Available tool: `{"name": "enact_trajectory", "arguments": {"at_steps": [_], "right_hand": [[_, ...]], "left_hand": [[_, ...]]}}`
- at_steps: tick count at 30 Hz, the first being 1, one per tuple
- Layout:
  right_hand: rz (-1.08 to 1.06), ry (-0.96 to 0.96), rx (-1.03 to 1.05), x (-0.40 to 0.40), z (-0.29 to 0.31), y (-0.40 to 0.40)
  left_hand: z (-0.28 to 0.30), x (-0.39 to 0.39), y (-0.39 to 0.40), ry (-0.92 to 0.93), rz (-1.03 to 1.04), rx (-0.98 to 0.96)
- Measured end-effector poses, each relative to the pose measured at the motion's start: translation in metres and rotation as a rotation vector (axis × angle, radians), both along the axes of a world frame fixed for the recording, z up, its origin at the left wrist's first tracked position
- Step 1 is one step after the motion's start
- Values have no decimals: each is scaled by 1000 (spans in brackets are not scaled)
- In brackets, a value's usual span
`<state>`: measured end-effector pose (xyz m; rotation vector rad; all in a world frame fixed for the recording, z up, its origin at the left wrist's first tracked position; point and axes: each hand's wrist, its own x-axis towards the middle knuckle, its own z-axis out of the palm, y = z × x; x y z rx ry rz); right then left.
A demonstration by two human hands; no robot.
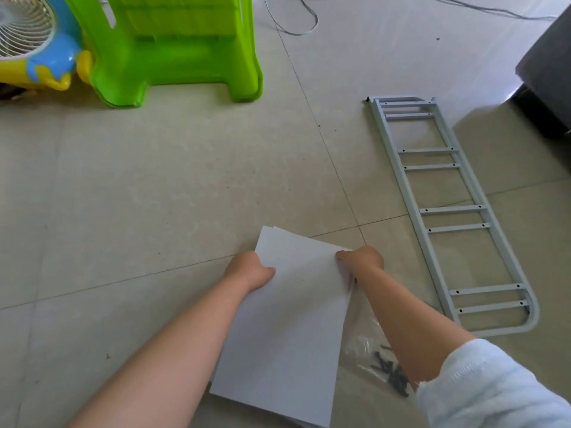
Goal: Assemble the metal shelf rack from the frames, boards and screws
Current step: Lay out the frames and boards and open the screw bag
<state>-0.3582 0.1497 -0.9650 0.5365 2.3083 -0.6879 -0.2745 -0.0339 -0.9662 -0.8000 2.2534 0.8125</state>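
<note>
A stack of white boards (293,319) lies on the tiled floor in the lower middle. My left hand (248,268) grips the stack's left edge near the far end, thumb on top. My right hand (361,257) grips the far right corner of the stack. A grey metal ladder-like side frame (448,208) lies flat on the floor to the right, apart from the boards. Dark screws (391,373) lie in a clear plastic bag by my right forearm, partly hidden by my arm.
A green plastic stool (176,47) stands at the back left beside a blue and yellow fan (34,41). Cables (296,17) trail across the far floor. A dark cabinet (547,63) stands at the right edge. Bare tiles (123,196) lie left of the boards.
</note>
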Motion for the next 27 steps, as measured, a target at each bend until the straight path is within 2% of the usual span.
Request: {"name": "enact_trajectory", "arguments": {"at_steps": [4, 10, 14, 17, 20, 23, 27], "right_hand": [[-135, 16, -61, 2, -2, -2], [-447, 0, -236, 7, -4, -2], [-488, -8, -310, 10, -1, -9], [-569, -5, -441, 5, 9, -24], [-598, 69, -511, -3, 23, -43], [-508, 199, -424, -22, 46, -60], [-413, 395, -554, -49, 103, -77]], "left_hand": [[1, -7, 4, 26, 127, 54], [4, -5, 3, 19, 219, 51], [-1, -2, -2, -3, 319, 92], [5, -2, -15, 24, 515, 203], [10, -6, -24, 171, 622, 258], [38, -16, -27, 437, 760, 419], [82, -35, -37, 760, 715, 450]]}}
